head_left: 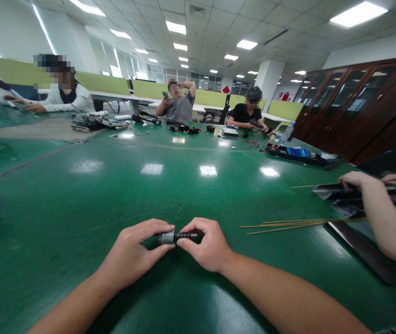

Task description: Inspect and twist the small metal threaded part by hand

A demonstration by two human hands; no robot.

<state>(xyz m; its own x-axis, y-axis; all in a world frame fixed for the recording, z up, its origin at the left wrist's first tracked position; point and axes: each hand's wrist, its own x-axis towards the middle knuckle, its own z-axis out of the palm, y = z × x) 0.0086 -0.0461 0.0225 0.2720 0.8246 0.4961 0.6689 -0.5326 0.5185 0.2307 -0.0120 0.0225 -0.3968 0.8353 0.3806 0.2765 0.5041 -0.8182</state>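
Note:
A small grey metal cylinder (166, 238) lies level between thumb and fingers of my left hand (137, 246), just above or on the green tabletop. From its right end runs a dark ribbed shaft (186, 235) with a bright metal tip. My right hand (207, 243) pinches this shaft close to the cylinder, thumb below and index finger above. The tip points right into the hollow of my right hand. Whether shaft and cylinder are one piece I cannot tell.
Thin brass-coloured rods (281, 225) lie to the right, beside a dark long strip (365, 253). Another person's hands (361, 181) work on dark, shiny parts there. A tray of parts (298, 153) stands farther back. Several people sit around the green table (114, 185).

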